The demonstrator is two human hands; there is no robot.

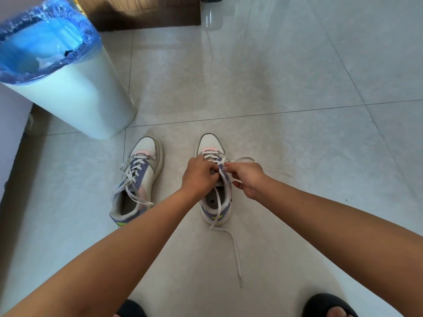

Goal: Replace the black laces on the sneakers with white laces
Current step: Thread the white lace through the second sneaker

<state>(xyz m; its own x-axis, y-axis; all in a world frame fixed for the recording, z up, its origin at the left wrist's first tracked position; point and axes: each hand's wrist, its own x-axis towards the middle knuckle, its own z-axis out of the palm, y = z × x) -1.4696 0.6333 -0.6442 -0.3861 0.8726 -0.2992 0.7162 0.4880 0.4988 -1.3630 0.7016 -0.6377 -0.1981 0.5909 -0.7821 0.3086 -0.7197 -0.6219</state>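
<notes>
Two sneakers stand side by side on the tiled floor (pixel 297 76), toes pointing to the far side, and we can see white lace on both — no black lace shows anywhere on them. The left sneaker (pixel 139 179) carries a white lace (pixel 132 177) through all its eyelets, ends lying loose across its opening, so we judge that one finished bar the tying. We are at work on the right sneaker (pixel 214 179), which sits just in front of us so that both hands can reach it from above. Our left hand (pixel 198 173) curls round the upper at the tongue, likely to steady the shoe and hold the eyelet row open; our right hand (pixel 248 179) pinches the white lace of this shoe (pixel 234 248) at the upper eyelets, where a loop of it bulges out to the right. The lower rows near the toe look laced already, so we reckon the threading is in its last rows. One free end trails out over the heel and along the floor towards us, slack enough to be pulled through. A white bin with a blue liner (pixel 75 88) stands at the far left, and dark slippers (pixel 329 305) show at the near edge.
</notes>
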